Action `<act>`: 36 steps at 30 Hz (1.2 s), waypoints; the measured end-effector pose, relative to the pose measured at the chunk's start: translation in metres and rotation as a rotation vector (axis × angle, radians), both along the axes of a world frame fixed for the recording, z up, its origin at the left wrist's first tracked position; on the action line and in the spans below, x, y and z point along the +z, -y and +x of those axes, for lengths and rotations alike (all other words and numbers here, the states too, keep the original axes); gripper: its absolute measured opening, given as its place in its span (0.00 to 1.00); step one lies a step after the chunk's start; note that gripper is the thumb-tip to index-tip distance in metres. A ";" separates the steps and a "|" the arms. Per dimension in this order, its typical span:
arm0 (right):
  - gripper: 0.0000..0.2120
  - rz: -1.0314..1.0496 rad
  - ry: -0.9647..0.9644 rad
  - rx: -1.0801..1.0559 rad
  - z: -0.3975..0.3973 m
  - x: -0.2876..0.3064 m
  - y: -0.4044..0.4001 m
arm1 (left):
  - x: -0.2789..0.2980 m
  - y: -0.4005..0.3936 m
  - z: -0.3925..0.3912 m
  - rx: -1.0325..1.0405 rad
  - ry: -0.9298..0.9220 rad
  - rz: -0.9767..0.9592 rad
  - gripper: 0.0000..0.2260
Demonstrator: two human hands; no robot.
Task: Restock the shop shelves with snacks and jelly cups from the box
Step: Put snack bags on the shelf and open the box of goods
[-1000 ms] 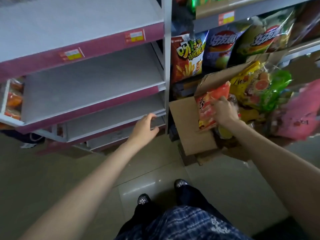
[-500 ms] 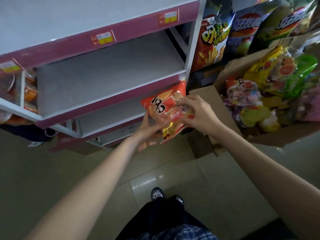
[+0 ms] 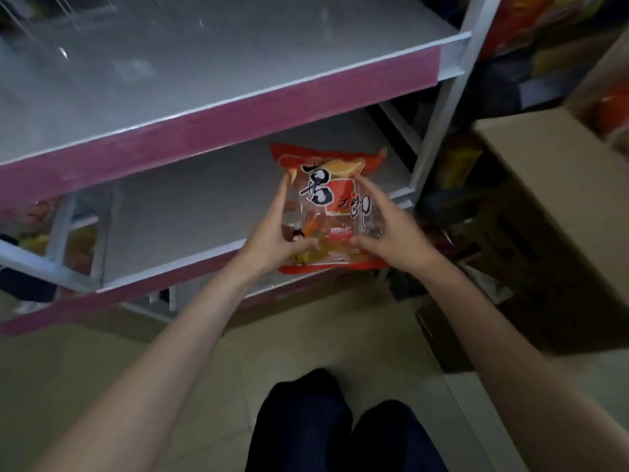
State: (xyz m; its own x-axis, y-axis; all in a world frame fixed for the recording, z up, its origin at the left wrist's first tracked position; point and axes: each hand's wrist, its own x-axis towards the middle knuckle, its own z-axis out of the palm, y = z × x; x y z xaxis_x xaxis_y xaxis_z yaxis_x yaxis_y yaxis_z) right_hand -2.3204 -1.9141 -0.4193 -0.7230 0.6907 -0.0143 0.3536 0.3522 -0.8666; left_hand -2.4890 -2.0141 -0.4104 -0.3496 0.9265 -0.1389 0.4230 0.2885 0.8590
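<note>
Two hands hold one item. My left hand grips the left edge of the snack bag, fingers up along its side and thumb across the lower front. My right hand grips the right edge in the same way, thumb pressed to the lower front near the left thumb. Both hands are closed on the bag; neither is nearer than the other.

The bag sits between my palms, upright and tilted slightly away from me, its long axis running near to far. Its top seam points toward the far side, over the lower shelf. Its bottom seam hangs at the shelf's near lip, so the bag lies directly ahead of my hands, and I judge the coming move to be a short push forward and down onto the shelf board.

Bag material: thin glossy film, orange-red with a clear window showing small wrapped pieces; it is soft, crinkled and likely to sag if released early.

Shelf material: flat grey board, matt, with a pink front strip on the upper shelf above. A grey metal upright stands to the right.

On the right stands the cardboard box, brown and stiff, well apart from my right hand.
</note>
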 end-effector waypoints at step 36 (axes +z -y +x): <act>0.34 0.276 -0.155 -0.013 -0.171 -0.088 -0.209 | -0.118 -0.221 -0.134 -0.048 -0.389 0.218 0.52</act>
State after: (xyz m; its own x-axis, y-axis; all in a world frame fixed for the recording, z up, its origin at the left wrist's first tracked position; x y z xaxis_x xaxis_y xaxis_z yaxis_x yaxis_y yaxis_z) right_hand -2.4911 -1.7048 -0.5077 -0.6929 0.6625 0.2845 0.2310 0.5778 -0.7828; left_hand -2.6232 -1.7928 -0.5282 -0.2933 0.9360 0.1944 0.7352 0.0909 0.6717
